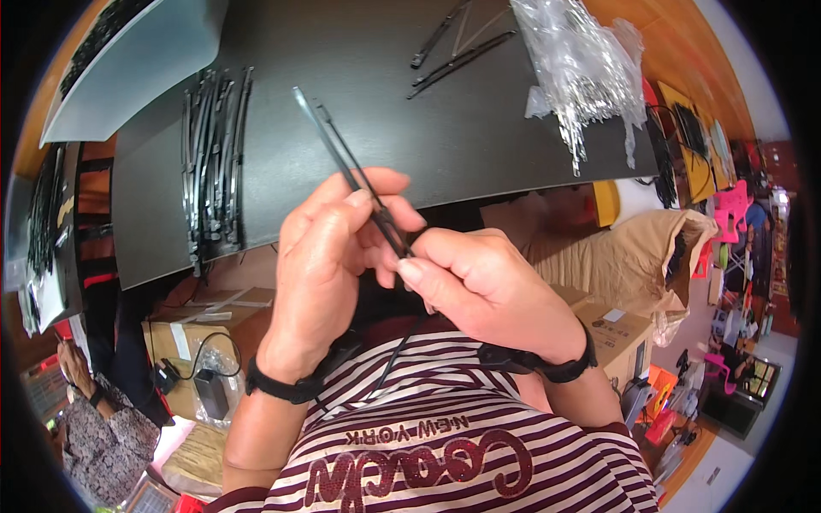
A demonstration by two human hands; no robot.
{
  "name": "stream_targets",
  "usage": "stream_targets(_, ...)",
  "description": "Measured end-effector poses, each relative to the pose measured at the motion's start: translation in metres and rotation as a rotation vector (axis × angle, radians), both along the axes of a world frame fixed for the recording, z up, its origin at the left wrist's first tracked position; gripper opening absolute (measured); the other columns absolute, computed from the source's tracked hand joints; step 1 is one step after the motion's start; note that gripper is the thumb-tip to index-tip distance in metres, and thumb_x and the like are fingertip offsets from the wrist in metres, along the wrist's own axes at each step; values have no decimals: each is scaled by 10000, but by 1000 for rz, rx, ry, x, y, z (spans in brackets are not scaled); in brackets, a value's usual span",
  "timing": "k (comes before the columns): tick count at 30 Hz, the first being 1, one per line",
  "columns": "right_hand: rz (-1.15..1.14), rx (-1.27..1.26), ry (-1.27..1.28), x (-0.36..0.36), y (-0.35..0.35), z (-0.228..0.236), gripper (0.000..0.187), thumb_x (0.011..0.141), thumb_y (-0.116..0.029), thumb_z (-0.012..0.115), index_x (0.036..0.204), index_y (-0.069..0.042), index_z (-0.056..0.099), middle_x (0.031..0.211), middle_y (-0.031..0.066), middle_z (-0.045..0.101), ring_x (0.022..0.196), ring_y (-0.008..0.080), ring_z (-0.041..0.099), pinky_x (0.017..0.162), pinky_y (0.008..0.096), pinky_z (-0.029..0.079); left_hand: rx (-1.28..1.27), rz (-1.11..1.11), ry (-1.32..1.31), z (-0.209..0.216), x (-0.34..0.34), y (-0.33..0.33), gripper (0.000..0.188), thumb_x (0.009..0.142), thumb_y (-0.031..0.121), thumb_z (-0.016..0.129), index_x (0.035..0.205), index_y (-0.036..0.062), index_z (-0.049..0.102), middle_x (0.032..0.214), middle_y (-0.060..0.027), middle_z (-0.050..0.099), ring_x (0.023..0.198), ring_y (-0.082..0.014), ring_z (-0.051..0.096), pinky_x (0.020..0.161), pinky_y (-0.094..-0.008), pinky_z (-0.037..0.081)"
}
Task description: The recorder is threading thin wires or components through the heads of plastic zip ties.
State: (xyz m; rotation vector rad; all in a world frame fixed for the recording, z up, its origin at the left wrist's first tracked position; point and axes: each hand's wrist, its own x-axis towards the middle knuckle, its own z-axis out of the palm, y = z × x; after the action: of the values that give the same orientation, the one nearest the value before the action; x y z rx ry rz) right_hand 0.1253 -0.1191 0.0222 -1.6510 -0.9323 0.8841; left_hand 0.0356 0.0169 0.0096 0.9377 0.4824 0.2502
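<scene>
A long, thin black strip (pixel 335 145), which looks like a wiper blade, is between my hands above the near edge of the table. It slants up and left, split into two narrow arms toward its far end. My left hand (pixel 321 244) pinches it around the middle with thumb and fingers. At its near end, my right hand (pixel 483 282) is closed with thumb against forefinger, partly hiding that end. Left of my hands lies a bundle of similar black strips (pixel 214 162). A few more strips (pixel 462 64) rest at the far right of the table.
The dark table (pixel 282 43) carries a clear plastic bag (pixel 590 77) of thin silver strips at right and a white tray (pixel 137 73) at far left. Cardboard boxes (pixel 624 333) and a big brown sack (pixel 607 256) stand below. Another person's hand (pixel 75 368) shows at lower left.
</scene>
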Motion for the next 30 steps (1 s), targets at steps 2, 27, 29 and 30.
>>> stream_targets(2, 7, -9, -114, 1, 1, 0, 236, 894, -148, 528, 722, 12, 519, 588, 169, 523, 517, 330, 529, 494, 381, 399, 98, 10, 51, -2, -2, 1, 306, 933, 240, 440, 1038, -23, 555, 817, -113, 620, 583, -123, 538, 493, -222, 432)
stream_targets(27, -430, -652, -743, 168, -41, 28, 245, 731, -172, 575, 736, 71, 602, 606, 182, 569, 597, 247, 573, 585, 381, 437, -180, -98, -69, -19, -19, -3, 231, 968, 218, 385, 900, 27, 497, 958, -218, 630, 479, -169, 541, 418, -248, 430)
stream_targets(29, -412, -744, -691, 167, -41, 29, 254, 735, -183, 573, 733, 69, 598, 606, 177, 572, 585, 254, 571, 581, 381, 435, -154, -97, -50, -16, -19, -6, 245, 975, 231, 380, 900, 29, 497, 998, -225, 624, 473, -165, 540, 406, -244, 425)
stream_targets(30, -414, -746, -691, 167, -42, 27, 254, 735, -183, 573, 733, 69, 598, 606, 177, 572, 585, 254, 571, 581, 381, 435, -129, -102, -34, -14, -19, -7, 259, 982, 244, 375, 899, 31, 498, 1039, -232, 617, 467, -160, 540, 395, -239, 421)
